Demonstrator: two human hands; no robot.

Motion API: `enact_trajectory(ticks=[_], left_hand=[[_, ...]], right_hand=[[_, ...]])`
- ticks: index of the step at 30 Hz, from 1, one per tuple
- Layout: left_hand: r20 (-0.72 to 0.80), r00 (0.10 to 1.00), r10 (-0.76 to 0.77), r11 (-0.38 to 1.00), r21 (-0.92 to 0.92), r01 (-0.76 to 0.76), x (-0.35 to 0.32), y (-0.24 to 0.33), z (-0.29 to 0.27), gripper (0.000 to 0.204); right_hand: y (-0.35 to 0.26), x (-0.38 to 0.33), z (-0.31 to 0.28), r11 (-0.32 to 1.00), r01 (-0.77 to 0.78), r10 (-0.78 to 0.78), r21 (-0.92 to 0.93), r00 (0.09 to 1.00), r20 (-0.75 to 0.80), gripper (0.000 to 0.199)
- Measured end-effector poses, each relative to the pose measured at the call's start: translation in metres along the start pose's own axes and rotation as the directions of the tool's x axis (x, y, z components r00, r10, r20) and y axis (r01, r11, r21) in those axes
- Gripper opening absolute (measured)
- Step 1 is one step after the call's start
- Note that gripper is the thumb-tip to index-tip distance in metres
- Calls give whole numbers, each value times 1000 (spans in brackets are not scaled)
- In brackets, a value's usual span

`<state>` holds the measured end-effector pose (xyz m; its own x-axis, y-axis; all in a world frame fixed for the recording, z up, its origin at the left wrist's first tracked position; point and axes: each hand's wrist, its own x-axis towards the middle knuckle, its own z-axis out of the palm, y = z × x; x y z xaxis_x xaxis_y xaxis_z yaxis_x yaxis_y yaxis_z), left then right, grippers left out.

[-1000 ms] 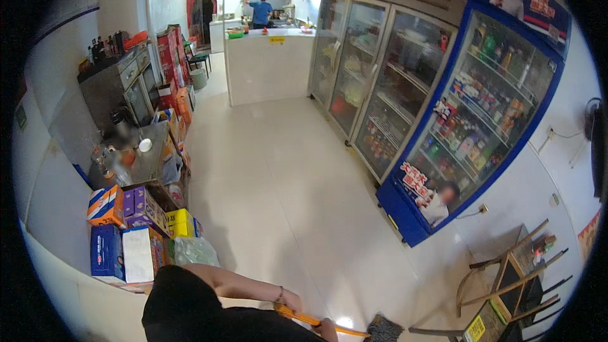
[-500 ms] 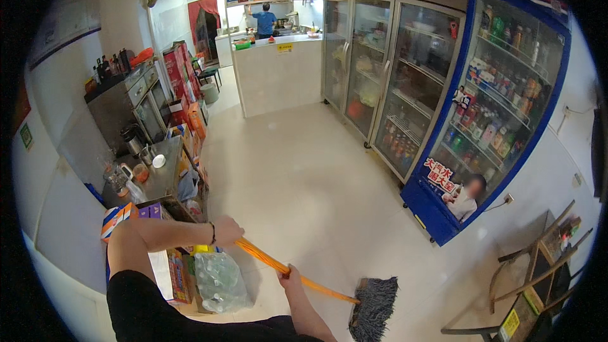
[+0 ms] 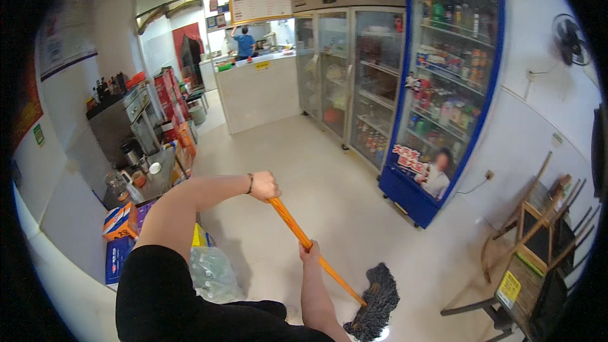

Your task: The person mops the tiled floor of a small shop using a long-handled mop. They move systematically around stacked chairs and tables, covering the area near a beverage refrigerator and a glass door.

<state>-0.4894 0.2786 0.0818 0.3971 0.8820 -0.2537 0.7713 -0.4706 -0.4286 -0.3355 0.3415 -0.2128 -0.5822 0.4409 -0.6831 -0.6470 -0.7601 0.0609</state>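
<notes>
A string mop [image 3: 375, 307] with an orange handle slants across the view, its dark grey head resting on the pale floor at the lower right. My left hand [image 3: 264, 187], with a dark band at the wrist, is closed around the top end of the handle. Lower down, my right hand [image 3: 310, 251] grips the same handle near its middle. The left forearm reaches across from the left, bent at the elbow. Close to that arm, a clear plastic bag [image 3: 213, 272] with greenish contents sits on the floor.
A blue drinks fridge [image 3: 405, 196] and glass-door refrigerators [image 3: 373, 82] line the right side. Wooden chairs and a table [image 3: 516, 278] stand at the lower right. Boxes [image 3: 120, 221] and a metal counter [image 3: 166, 174] are on the left. Behind a white counter [image 3: 263, 95], a person in blue [image 3: 244, 44] stands.
My left hand has moved up and to the right with the handle's top, so the handle is steeper. The mop head shifted only slightly. The whole view has turned rightward.
</notes>
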Motion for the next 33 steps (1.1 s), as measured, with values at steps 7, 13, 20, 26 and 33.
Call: enact_trajectory(ticks=[7,13,20,26,33], left_hand=[[85,994,65,998,11,-66,132,133,-73,17],[-184,954,237,971,6,-240,227,274,-147,19],[-240,934,266,897,-294,-331,323,577,-200,16],[-98,884,457,759,-474,-446,341,818,-229,27],[124,836,535,652,-689,-315,296,849,-225,43]], right_hand=[[-149,-100,-106,970,243,-243,10,970,-1,23],[-279,-178,-189,806,592,-568,12,779,-265,30],[-438,-336,-432,612,772,-688,-174,411,-597,34],[-472,-500,-537,519,830,-708,-202,285,-646,42],[-417,-548,-576,726,570,-670,-385,459,-583,24]])
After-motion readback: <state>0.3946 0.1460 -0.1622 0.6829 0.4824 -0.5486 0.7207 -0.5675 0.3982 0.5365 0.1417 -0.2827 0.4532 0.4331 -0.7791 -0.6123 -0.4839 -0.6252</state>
